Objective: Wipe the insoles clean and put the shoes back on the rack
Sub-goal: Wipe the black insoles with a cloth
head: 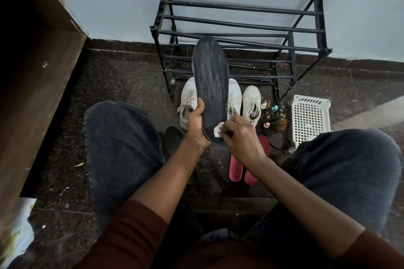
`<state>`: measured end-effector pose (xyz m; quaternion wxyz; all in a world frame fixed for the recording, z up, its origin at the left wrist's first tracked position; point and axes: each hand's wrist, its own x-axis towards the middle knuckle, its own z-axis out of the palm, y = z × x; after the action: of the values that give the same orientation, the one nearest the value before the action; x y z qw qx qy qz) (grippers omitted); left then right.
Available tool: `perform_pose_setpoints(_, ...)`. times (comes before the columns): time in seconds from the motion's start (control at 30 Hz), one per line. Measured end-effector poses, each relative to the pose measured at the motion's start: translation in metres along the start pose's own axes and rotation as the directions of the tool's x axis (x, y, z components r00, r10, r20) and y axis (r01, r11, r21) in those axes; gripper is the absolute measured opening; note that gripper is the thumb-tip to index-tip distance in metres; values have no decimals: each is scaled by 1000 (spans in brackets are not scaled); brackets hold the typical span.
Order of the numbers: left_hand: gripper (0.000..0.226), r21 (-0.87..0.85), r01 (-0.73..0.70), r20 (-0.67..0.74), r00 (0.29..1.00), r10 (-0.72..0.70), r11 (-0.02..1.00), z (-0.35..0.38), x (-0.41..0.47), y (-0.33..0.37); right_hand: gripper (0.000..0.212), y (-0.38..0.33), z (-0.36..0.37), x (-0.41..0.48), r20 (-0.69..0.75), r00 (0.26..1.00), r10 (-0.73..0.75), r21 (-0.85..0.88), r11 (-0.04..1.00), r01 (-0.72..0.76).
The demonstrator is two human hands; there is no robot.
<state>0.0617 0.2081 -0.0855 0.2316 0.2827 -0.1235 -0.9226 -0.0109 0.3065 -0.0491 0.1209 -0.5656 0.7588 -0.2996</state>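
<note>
Three white shoes point(189, 102) are sitting on the floor point(122, 85) just before the rack point(240, 18), and its bars are carrying nothing, the first inspector is noting. "And the insoles?"

"The left hand point(196, 124) is gripping a dark insole point(211, 85) near its heel, toe end raised toward the rack — the right hand point(242, 137) is pinching a white cloth point(218, 130) against the heel end with curled fingers point(227, 131). Another dark insole point(173, 137) and two red insoles point(236, 166) are lying on the floor; I cannot tell whether they are wiped. I am judging the wiping as partway — refitting and racking are outstanding."
</note>
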Motion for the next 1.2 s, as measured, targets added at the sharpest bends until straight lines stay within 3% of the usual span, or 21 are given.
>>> perform_pose_setpoints(0.1,61,-14,28,-37,999,-29,999,0,1,-3,11,-3,0,-8,24,999,-26,23,999,25)
perform_pose_setpoints(0.3,71,41,103,63,992,-105,994,5,-3,-2,12,5,-5,28,-59,991,119,-22,993,-120)
perform_pose_setpoints(0.43,70,36,131,57,989,-133,991,2,-5,-6,10,8,-2,40,-94,981,168,-2,986,-168)
perform_pose_setpoints(0.67,75,78,160,7,987,-161,984,-1,-4,0,15,-2,14,-5,42,994,105,97,989,-108)
perform_pose_setpoints(0.8,69,113,200,-12,980,-200,973,-3,-1,-2,8,2,13,13,23,982,188,121,974,-190)
perform_pose_setpoints(0.97,75,46,222,71,972,-225,974,-1,-2,-6,11,4,14,37,-41,957,285,84,956,-281)
perform_pose_setpoints(1.2,81,27,151,39,988,-152,988,-8,1,-3,16,-9,15,3,87,984,157,126,978,-168)
